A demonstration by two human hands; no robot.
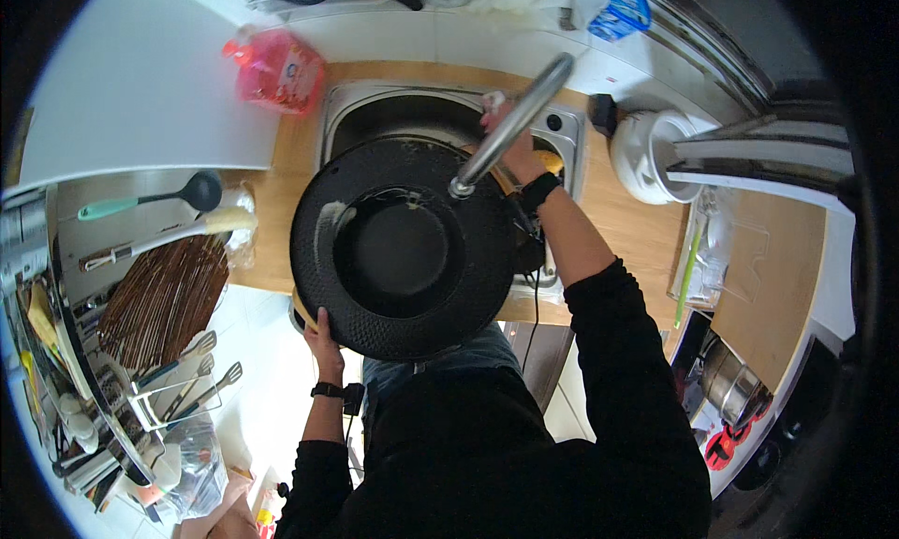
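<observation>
One pan (398, 258) is held over the sink (354, 90), under the tap (524, 115) — seemingly midway: most of its face looks bare, a pale streak (332, 225) is left. Left hand (325, 348) clamps its near rim; right hand (521, 155) is partly behind the tap — grip unclear.

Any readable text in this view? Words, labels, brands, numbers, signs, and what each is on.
None legible enough to quote.
Pink plastic bottle: printed label, too small and blurred to read.
Blue container: white markings, too blurred to read.
Black wok: no lettering I can make out.
</observation>
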